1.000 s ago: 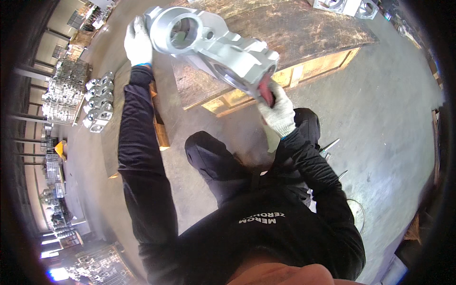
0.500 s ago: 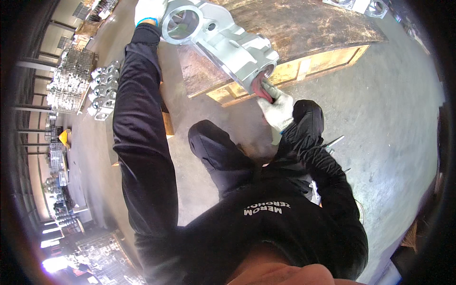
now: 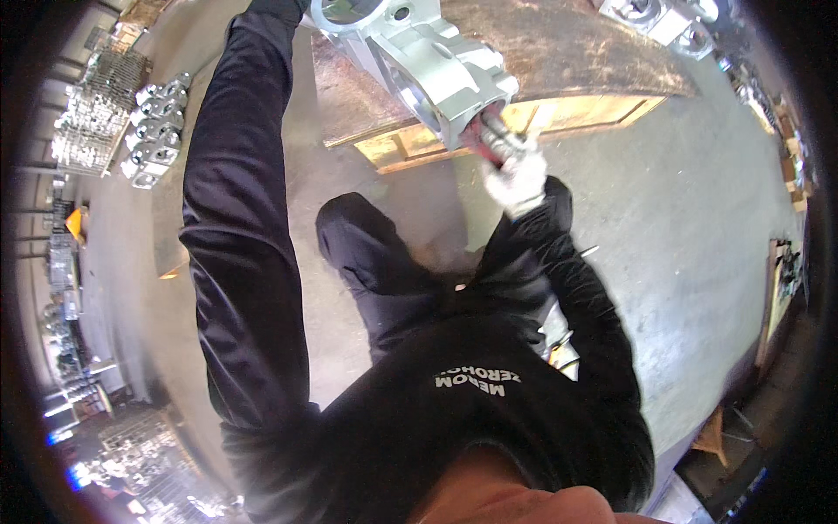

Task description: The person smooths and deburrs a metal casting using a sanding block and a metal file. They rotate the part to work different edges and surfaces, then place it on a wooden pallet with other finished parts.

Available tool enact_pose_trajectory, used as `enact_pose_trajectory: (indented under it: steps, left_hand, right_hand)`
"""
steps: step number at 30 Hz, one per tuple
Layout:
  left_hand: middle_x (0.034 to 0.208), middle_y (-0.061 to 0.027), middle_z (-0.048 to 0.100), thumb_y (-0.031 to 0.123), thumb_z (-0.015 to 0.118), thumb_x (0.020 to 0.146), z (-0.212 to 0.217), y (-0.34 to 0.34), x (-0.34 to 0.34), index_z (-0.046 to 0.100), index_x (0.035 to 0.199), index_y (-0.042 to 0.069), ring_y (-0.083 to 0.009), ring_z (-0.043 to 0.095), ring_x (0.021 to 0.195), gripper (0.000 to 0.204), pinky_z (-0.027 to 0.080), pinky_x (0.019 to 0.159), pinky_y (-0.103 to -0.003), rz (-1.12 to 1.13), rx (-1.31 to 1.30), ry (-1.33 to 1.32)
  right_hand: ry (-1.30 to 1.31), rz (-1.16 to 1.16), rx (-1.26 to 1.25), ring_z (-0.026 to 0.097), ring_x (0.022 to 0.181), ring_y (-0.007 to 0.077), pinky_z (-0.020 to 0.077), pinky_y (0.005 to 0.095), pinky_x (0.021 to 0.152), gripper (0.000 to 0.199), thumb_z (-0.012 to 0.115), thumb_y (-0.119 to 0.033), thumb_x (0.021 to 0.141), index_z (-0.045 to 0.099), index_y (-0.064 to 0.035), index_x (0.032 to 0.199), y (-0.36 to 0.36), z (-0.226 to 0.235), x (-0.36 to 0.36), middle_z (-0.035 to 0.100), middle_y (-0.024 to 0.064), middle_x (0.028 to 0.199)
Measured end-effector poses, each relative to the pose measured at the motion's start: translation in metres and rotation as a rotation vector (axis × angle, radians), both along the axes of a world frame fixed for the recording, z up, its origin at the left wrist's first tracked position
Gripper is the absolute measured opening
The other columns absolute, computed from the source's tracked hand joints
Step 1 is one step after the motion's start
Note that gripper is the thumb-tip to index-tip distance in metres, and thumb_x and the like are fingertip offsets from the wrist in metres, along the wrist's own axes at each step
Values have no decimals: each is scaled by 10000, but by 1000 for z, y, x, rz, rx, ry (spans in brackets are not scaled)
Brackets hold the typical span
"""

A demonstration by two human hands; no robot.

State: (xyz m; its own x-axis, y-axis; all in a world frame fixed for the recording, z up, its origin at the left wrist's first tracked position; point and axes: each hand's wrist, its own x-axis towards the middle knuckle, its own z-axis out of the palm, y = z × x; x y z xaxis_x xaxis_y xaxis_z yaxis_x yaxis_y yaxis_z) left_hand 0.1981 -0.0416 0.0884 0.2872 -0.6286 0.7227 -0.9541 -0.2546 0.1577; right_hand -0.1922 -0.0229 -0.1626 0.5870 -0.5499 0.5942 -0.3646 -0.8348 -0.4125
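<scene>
A large silver metal casting (image 3: 417, 65), with a wide round ring at one end and a smaller round opening at the other, rests at a slant above the wooden bench. At its near opening is my right hand (image 3: 513, 170) in a white work glove, somewhat smeared by motion. Its fingers are closed on a dark red cloth-like pad (image 3: 487, 144), pressed at the bore's rim and partly inside. My left arm reaches up along the left to the casting's ring end, but that hand lies beyond the top edge.
The casting is over a worn brown wooden bench (image 3: 559, 52) with a pale wooden side. Another silver casting (image 3: 663, 22) lies at its far right. Several similar castings (image 3: 157, 131) stand on the left, beside stacked metal parts (image 3: 96, 113). My knees are close below the bench.
The view has shifted, so the casting sits higher and my left hand has passed out at the top. My right hand's fingers have turned, with the red pad still at the opening.
</scene>
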Motion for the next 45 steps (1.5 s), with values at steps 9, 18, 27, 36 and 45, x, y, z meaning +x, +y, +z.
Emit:
enact_pose_trajectory:
  steps: [9, 18, 27, 36, 45]
  left_hand:
    - [1099, -175, 753, 469, 603, 966, 10, 11, -12, 747, 1192, 90, -349, 716, 1012, 465, 552, 924, -416, 75, 83, 77]
    - [1104, -176, 753, 469, 594, 967, 18, 9, -10, 752, 1188, 96, -346, 719, 1010, 461, 554, 924, -419, 75, 131, 115]
    - [1110, -176, 754, 469, 586, 969, 21, 5, -13, 757, 1185, 103, -343, 722, 1009, 458, 556, 924, -422, 62, 143, 134]
    - [1115, -176, 755, 469, 577, 971, 14, -4, -27, 763, 1181, 110, -341, 724, 1008, 455, 559, 924, -425, 38, 164, 171]
    - [1045, -160, 774, 549, 623, 902, -2, -15, -13, 794, 1089, 125, -344, 736, 942, 494, 580, 856, -445, -38, -47, 123]
  right_hand:
    - [-1008, 304, 1954, 668, 695, 226, 475, 313, 576, 148, 674, -264, 908, 681, -147, 999, 5, 25, -4, 711, 37, 818]
    - [-196, 36, 148, 671, 841, 174, 555, 319, 665, 265, 715, -87, 862, 744, -21, 1117, 35, 24, 28, 732, 111, 1074]
    - [203, 85, -327, 725, 965, 341, 609, 447, 851, 483, 745, -149, 722, 769, -150, 1204, -18, 30, -4, 761, 83, 1170]
    - [187, 231, 0, 744, 911, 318, 590, 399, 892, 522, 705, -56, 749, 728, -78, 1269, -39, 174, -21, 755, 148, 1168]
    - [378, 285, -772, 620, 892, 278, 559, 383, 805, 589, 745, -224, 724, 685, -153, 1305, -63, 217, 131, 663, 0, 1357]
